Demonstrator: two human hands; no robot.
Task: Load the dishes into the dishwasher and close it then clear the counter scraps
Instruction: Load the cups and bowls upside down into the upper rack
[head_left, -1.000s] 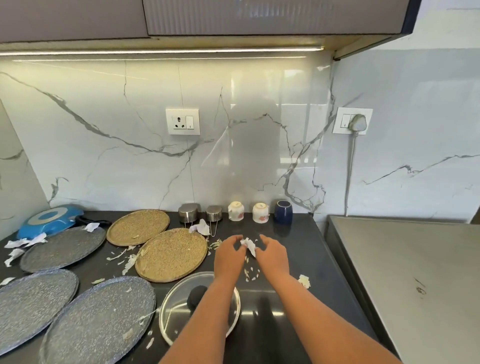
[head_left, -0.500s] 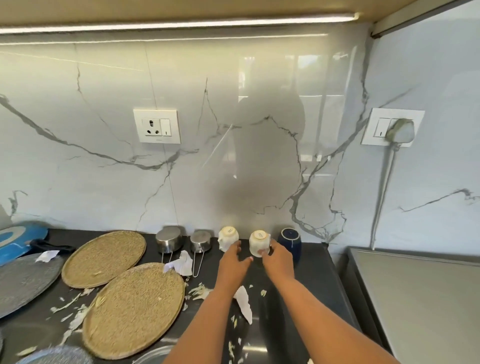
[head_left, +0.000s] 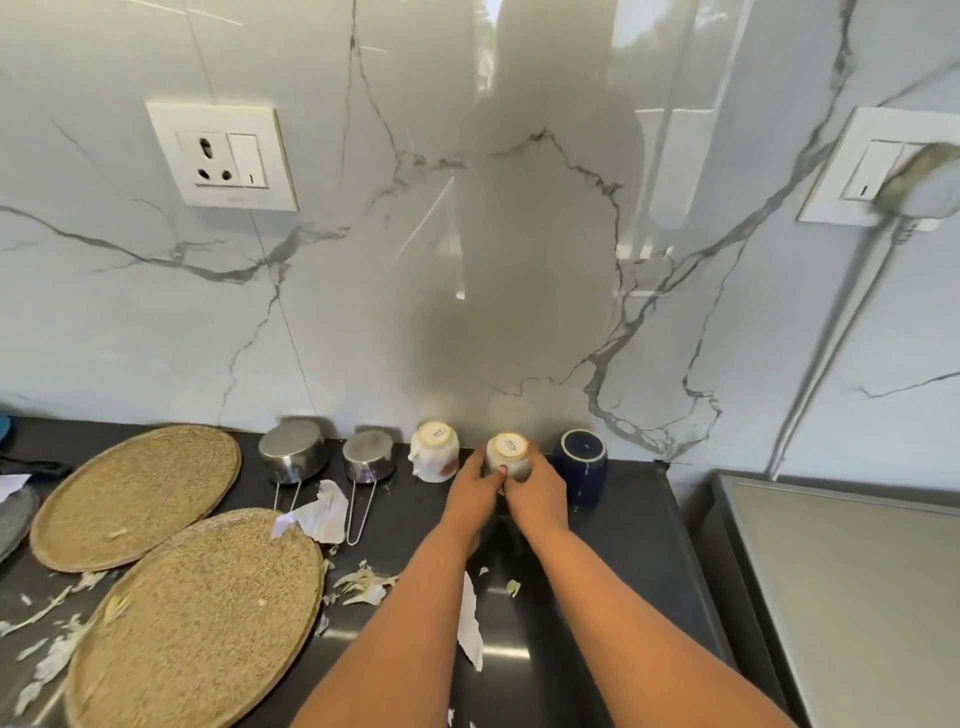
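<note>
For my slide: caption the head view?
Both hands grip an upturned white ceramic cup beside a dark blue cup.

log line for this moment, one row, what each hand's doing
phase: grab cup | left hand: on white cup | right hand: grips white cup | cup: upside down on counter | scraps: uncleared

The cup (head_left: 508, 457) gripped by both hands looks glazed ceramic, the blue cup (head_left: 581, 465) just right of the grip glossier, the 2 pans (head_left: 293, 457) left polished metal, the mats (head_left: 137, 488) coarse woven fibre, the counter (head_left: 634, 525) smooth dark stone.
</note>
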